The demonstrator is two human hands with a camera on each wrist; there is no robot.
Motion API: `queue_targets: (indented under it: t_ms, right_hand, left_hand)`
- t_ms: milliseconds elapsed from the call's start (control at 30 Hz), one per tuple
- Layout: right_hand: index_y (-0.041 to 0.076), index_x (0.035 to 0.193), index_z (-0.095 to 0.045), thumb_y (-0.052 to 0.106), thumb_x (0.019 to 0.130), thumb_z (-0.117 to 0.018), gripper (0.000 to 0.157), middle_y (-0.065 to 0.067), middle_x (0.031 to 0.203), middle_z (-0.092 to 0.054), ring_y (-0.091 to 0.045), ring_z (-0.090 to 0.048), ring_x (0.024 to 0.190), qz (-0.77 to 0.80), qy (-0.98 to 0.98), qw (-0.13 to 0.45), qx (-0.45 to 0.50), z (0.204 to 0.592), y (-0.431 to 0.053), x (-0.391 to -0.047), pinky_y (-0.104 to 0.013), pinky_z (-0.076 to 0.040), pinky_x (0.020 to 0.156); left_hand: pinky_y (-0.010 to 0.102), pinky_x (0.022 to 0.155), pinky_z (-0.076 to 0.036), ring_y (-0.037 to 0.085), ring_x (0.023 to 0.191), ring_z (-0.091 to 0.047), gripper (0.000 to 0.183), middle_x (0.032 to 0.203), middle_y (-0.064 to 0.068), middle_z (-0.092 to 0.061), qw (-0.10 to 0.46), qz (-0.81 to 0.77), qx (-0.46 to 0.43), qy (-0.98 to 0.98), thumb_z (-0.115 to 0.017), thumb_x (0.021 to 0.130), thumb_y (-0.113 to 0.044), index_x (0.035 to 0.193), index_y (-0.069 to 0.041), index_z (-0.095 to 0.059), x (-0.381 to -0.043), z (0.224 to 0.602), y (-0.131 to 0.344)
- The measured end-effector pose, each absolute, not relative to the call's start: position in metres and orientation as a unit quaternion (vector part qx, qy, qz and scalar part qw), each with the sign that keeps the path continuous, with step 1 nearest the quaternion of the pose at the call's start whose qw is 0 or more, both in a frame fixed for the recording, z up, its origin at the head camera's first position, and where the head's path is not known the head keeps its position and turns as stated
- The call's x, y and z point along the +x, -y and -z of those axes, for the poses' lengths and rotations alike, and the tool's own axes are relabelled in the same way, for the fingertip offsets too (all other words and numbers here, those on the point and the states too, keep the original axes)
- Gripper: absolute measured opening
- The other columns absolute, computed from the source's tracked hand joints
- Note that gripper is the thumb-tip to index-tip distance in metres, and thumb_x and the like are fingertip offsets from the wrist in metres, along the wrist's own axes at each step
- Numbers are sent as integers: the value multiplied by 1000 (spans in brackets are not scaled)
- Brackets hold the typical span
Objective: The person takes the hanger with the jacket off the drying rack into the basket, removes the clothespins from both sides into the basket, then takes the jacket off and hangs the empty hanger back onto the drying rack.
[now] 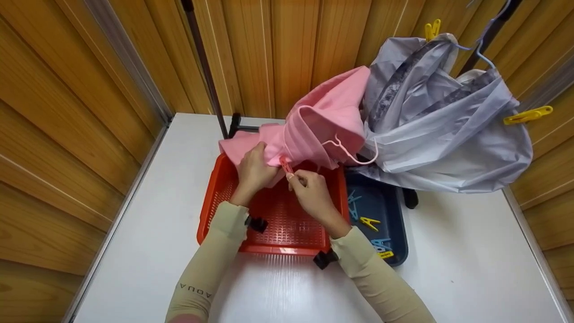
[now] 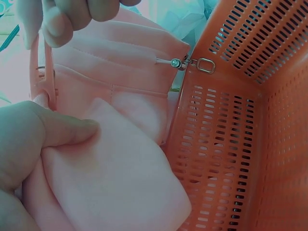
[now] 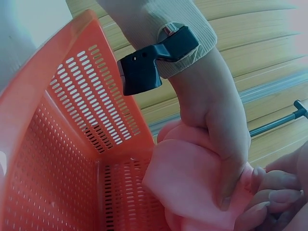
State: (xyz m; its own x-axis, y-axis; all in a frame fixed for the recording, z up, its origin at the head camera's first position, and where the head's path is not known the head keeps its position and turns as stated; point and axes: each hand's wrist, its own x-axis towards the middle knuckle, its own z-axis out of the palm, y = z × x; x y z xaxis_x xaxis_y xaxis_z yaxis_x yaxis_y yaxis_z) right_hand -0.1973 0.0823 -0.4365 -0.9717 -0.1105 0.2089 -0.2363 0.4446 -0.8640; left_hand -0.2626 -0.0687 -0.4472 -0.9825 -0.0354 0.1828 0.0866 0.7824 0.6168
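A pink hooded jacket [image 1: 329, 119] with a pale drawstring hangs over the back of a red basket [image 1: 287, 250]. My left hand [image 1: 254, 169] grips a fold of it, the thumb lying along the cloth in the left wrist view. Between the thumb and fingers of my right hand [image 1: 310, 190] is a red clothespin [image 1: 285, 165], its tip at the jacket's edge beside the left hand. A metal zipper pull [image 2: 206, 66] dangles from the jacket in the left wrist view. In the right wrist view the clothespin is mostly hidden behind the fingers.
A grey-white garment [image 1: 448, 130] on a hanger, with yellow clothespins [image 1: 528, 115] on it, hangs at the right. Below it a dark blue tray [image 1: 394, 224] holds several clothespins. A dark pole [image 1: 204, 63] rises behind the basket, near the wooden wall.
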Motion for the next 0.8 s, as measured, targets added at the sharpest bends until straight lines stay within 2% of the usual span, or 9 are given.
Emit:
queue_targets:
  t_ms: [500,800]
  right_hand:
    - [9,65,-60,22,90,-55,29,5,51,-41,-13,-34,46,-509,851,67,112,438,-86,-192,-21,-24,44]
    - [7,66,-59,28,91,-54,33,3,52,-42,-8,-35,45,-518,846,57,119,437,-89,-186,-22,-28,44]
  left_hand:
    - [43,68,-45,27,79,-59,38,86,8,-62,85,334,-18,939,-69,70,-33,99,-13,-56,-265,447,70]
    - [44,72,-46,28,81,-58,38,89,9,-62,80,348,-17,934,-68,69,-27,102,-12,-56,-266,448,72]
